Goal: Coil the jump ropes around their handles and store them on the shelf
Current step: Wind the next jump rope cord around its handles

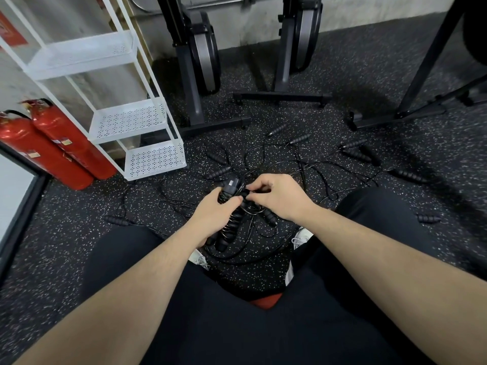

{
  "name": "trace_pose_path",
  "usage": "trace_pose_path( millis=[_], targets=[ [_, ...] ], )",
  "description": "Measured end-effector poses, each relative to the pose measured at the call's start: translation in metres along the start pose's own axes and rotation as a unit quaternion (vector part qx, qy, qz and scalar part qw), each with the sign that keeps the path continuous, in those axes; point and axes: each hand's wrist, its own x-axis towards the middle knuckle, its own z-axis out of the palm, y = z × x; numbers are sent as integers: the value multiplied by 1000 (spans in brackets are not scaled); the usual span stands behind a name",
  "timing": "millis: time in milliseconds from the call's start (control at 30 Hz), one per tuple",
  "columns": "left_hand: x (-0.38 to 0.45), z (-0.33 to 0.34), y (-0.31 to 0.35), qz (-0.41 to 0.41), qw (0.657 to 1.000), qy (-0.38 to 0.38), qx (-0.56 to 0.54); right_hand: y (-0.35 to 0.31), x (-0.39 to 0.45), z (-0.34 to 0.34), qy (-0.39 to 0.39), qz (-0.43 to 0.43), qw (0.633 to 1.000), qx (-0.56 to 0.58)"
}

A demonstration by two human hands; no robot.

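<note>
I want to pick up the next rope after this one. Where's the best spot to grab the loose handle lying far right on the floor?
Probably the lone handle around its ribbed middle, from above: it lies flat, clear of the tangle.

No text, brand or number can be read anywhere. The two red fire extinguishers (50,151) carry small pale labels, but their print is too small and blurred to make out. A red sign (10,31) on the wall at upper left shows pale marks cut off by the edge, also illegible.
</note>
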Motion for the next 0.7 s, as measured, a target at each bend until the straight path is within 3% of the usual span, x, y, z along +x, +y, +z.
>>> trace_pose_path(
  millis=[300,433,700],
  targets=[
    [1,2,3,-32,995,-13,-97,0,2,2,71,-31,995,60],
    [1,-1,1,-56,994,-44,-87,5,1,2,54,-43,993,91],
    [5,-5,-7,-121,974,-75,-174,0,-1,12,79,-59,994,54]
  ],
)
